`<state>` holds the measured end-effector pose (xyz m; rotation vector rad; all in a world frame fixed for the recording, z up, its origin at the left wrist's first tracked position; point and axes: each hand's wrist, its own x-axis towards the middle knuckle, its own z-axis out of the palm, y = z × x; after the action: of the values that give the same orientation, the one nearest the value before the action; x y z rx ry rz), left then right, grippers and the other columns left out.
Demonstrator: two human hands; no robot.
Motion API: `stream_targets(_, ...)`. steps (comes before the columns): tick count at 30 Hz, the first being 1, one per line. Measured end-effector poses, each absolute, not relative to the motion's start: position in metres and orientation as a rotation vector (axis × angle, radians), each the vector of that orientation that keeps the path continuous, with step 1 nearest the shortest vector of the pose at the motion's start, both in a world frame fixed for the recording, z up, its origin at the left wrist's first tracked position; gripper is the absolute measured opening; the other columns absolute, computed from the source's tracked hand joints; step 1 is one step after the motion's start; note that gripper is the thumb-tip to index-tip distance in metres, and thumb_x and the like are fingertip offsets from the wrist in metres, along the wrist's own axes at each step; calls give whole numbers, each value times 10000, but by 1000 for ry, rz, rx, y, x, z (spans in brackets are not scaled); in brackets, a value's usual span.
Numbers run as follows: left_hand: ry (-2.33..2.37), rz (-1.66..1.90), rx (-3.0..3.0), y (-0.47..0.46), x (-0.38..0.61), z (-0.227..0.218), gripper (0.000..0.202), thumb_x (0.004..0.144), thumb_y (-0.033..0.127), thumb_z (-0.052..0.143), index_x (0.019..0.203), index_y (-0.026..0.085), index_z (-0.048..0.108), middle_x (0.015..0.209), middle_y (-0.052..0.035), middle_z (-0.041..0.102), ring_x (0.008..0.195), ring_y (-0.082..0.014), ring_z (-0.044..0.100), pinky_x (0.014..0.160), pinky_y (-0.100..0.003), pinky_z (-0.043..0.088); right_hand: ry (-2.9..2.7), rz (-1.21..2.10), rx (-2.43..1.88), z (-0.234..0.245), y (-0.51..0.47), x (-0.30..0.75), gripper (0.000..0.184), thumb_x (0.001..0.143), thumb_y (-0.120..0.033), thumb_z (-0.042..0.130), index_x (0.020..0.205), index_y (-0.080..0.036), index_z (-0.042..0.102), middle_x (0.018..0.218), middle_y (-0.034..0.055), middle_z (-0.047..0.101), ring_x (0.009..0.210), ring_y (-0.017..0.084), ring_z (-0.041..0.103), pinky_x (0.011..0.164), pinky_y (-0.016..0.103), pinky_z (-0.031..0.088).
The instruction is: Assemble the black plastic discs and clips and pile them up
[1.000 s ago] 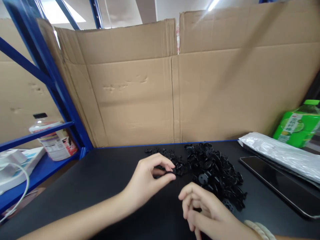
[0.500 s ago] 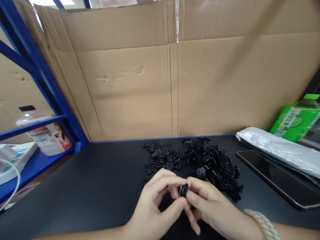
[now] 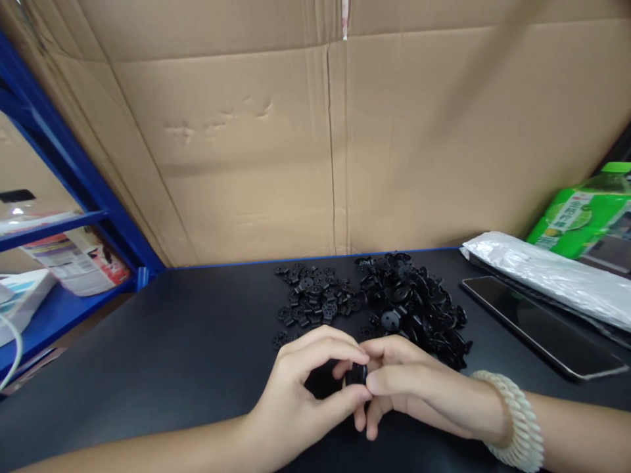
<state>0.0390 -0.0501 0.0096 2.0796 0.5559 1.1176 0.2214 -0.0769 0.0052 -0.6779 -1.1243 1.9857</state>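
Between my two hands is a small round black plastic part (image 3: 357, 374), seen mostly edge-on. My left hand (image 3: 310, 387) grips it between thumb and fingertips from the left. From the right, the thumb and fingers of my right hand (image 3: 414, 384) close on the same part, hiding some of it. Just beyond my hands lie two heaps: flat black discs with holes and short tabs (image 3: 318, 292) on the left, and a taller pile of rounded black plastic pieces (image 3: 419, 305) on the right.
A black table (image 3: 197, 348) runs back to a cardboard wall (image 3: 246, 151). At the right are a phone (image 3: 537, 325), a silvery plastic package (image 3: 552, 279) and a green-labelled bottle (image 3: 576, 217). A blue metal shelf frame (image 3: 123, 230) at left carries another bottle (image 3: 81, 263).
The round black part has turned between my fingers, and my right hand has rotated around it. The camera view has tipped downward, so the background sits higher.
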Motion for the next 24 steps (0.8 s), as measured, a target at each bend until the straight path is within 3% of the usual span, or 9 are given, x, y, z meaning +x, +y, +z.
stream_targets(7,466,1118,2151,-53,40,11,292,726,13,709,966,180,704,894,-55,681,692,-129,598,657,-233,533,-1135,1996,-718,3,-76,220,227,671,-76,598,893,-95,640,805,40,625,646,133,655,635,278,545)
stream_targets(24,426,1123,2233,-56,40,7,276,787,12,663,1022,150,708,976,-106,678,724,-146,678,578,-185,563,-1165,2018,-644,10,-75,221,175,661,-110,580,823,-103,643,779,56,642,739,164,661,692,302,558)
